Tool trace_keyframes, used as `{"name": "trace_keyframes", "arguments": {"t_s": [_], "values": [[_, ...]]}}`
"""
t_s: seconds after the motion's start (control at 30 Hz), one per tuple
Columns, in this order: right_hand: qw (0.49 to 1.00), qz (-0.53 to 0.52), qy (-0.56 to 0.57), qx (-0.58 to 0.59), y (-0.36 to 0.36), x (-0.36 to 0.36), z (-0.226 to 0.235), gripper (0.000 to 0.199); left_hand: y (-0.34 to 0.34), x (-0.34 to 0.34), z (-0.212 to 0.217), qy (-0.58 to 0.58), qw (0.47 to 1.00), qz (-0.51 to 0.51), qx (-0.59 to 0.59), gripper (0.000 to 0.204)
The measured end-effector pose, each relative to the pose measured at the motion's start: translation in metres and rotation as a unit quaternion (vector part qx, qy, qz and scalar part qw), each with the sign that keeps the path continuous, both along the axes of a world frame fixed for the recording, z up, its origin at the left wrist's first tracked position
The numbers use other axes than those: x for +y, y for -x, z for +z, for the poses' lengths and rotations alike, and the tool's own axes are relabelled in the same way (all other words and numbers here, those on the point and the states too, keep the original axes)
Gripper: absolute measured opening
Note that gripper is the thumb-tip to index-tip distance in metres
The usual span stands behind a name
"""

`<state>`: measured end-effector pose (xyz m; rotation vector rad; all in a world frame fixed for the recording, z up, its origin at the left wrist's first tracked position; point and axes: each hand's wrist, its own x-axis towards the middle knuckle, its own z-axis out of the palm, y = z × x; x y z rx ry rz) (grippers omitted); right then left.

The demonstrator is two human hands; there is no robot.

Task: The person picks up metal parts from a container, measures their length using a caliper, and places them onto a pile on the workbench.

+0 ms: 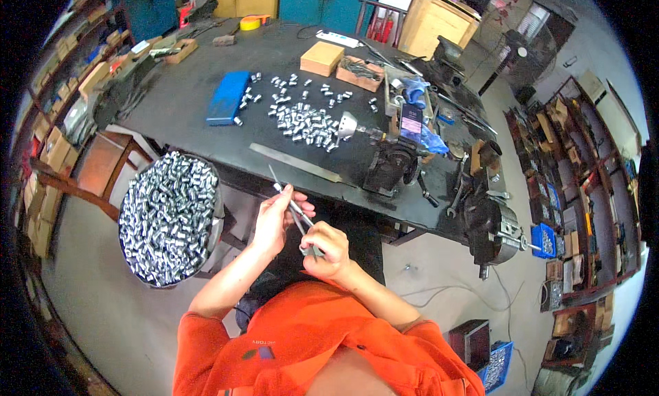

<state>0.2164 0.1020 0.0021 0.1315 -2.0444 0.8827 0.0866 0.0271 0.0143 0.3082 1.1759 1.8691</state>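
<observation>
My left hand (274,221) is closed around a slim metal rod (273,172) whose thin tip sticks out past the fingers. A small shiny metal sleeve (277,187) sits by my left fingertips, around or beside the rod; I cannot tell which. My right hand (326,249) is wrapped round the near end of a slender metal tool (299,212), and its exact kind is unclear. Both hands are in front of the table's near edge, above my lap. A flat metal strip (295,162) lies along that edge. Beyond it is a loose pile of short metal sleeves (302,121).
At left stands a large round container (217,221) heaped with similar sleeves. A blue box (228,98) lies left of the pile. To its right are a bench vice (390,166), a phone (411,121) and a wooden box (321,58). Shelves (604,169) line the right.
</observation>
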Motion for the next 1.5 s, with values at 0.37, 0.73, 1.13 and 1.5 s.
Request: {"name": "trace_keyframes", "arguments": {"t_s": [0.37, 0.73, 1.13, 1.5], "values": [[0.987, 0.045, 0.012, -0.153, 0.014, -0.002, -0.009, 0.047, 0.002, -0.005, -0.014, -0.028, 0.999, -0.010, -0.027, 0.038], [0.988, 0.018, 0.012, -0.154, 0.019, 0.003, -0.013, 0.018, 0.003, -0.009, -0.029, 0.020, 0.998, -0.060, -0.009, 0.041], [0.938, 0.082, 0.275, -0.197, -0.028, 0.039, -0.018, 0.020, 0.053, -0.042, -0.026, 0.118, 0.988, 0.063, 0.083, 0.041], [0.895, 0.129, 0.388, -0.177, -0.016, 0.046, -0.016, 0.048, 0.007, -0.025, 0.004, 0.100, 0.986, -0.042, 0.131, 0.036]]}}
